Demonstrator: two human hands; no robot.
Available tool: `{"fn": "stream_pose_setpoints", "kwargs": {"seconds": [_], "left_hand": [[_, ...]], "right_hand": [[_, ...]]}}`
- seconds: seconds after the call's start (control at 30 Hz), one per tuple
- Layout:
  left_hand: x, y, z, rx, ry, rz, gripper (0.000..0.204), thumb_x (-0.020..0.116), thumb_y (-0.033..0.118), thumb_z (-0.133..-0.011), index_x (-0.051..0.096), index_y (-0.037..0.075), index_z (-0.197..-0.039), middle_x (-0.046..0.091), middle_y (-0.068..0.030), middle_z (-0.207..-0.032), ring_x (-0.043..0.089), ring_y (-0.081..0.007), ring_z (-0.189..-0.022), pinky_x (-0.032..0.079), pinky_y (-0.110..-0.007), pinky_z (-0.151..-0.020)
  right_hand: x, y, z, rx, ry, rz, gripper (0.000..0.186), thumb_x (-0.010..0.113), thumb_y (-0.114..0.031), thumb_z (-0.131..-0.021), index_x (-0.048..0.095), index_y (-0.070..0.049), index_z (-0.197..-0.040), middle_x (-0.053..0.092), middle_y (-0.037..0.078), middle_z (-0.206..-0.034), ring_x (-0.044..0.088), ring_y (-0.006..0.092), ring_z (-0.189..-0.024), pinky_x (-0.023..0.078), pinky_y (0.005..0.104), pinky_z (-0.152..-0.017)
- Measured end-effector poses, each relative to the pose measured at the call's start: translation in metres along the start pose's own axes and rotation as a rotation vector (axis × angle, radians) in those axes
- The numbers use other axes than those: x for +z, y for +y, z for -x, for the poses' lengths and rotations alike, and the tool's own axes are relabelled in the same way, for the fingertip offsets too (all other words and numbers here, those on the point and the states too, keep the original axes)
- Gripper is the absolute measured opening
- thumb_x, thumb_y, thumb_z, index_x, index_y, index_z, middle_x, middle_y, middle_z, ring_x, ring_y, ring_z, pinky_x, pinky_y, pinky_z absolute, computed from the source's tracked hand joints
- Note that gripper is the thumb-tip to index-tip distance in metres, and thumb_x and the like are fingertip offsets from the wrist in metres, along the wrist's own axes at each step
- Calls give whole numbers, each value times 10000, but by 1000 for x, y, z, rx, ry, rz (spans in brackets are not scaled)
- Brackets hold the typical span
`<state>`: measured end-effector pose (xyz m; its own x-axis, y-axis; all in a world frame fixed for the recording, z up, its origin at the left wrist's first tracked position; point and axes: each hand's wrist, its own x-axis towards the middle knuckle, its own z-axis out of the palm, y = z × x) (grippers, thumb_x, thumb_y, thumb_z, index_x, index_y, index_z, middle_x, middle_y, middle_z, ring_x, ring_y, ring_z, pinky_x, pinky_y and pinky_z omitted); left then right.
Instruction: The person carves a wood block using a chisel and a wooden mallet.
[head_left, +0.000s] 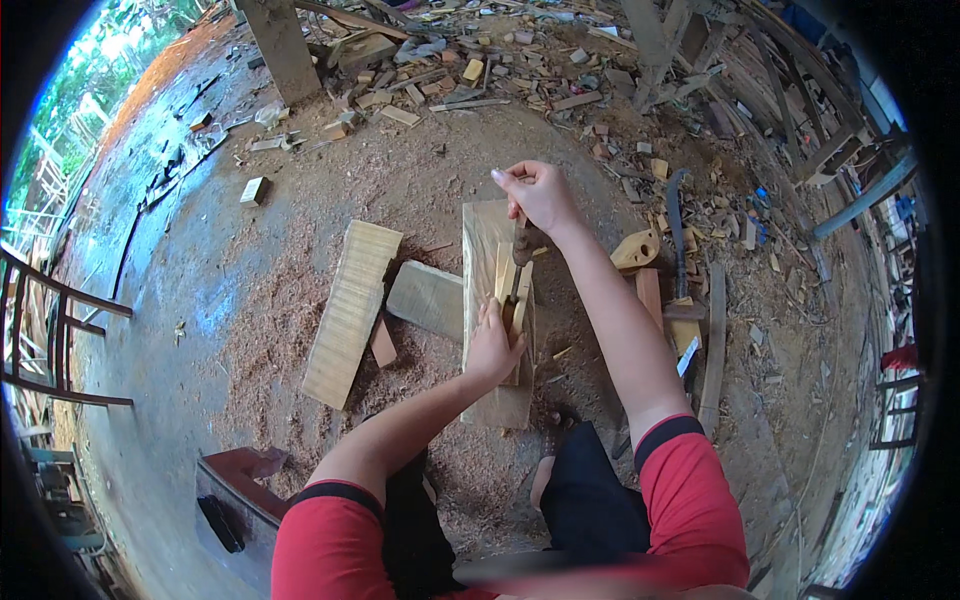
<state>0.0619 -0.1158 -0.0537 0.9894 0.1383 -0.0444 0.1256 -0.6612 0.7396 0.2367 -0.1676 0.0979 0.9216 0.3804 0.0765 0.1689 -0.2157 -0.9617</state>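
Observation:
My left hand (495, 343) wraps around a narrow pale wooden piece (518, 318) lying lengthwise on a wide board (482, 240), beside the metal shaft of a chisel-like tool with a worn handle (521, 250). My right hand (538, 198) is closed at the tool's top end, fingers curled; exactly what they grip is partly hidden. The board rests across a greyish plank (425, 295) lying on the ground.
Left of the board lie a long pale plank (350, 315) and a reddish block (383, 343). To the right are a curved blade (676, 230), a carved wooden piece (635, 250) and wood strips. Shavings and offcuts cover the ground; a dark metal item (240, 500) sits lower left.

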Motion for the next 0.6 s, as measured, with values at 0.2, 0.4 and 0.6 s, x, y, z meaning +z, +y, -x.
{"fn": "stream_pose_setpoints", "kwargs": {"seconds": [0.2,0.4,0.6], "left_hand": [[1,2,0,14,2,-7,763,605,211,-753,153,-87,-1291,304,-331,-1273,288,-429,-1226,316,-436,-985],[-2,6,6,-77,-27,159,782,603,167,-764,111,-91,-1315,326,-293,-1265,345,-391,-1191,305,-381,-1004],[-4,8,2,-81,-20,176,802,611,166,-761,95,-76,-1326,343,-296,-1251,370,-391,-1170,321,-384,-990]], "right_hand": [[-13,10,-4,23,-5,-141,277,641,-280,-792,581,-22,-713,566,28,-547,536,90,-430,421,231,-414],[-49,48,-2,129,157,-202,273,633,-289,-799,560,-37,-725,518,14,-527,517,115,-438,411,249,-435],[-71,59,32,176,261,-502,260,594,-258,-834,538,-23,-738,465,19,-514,500,135,-449,405,273,-464]]}}
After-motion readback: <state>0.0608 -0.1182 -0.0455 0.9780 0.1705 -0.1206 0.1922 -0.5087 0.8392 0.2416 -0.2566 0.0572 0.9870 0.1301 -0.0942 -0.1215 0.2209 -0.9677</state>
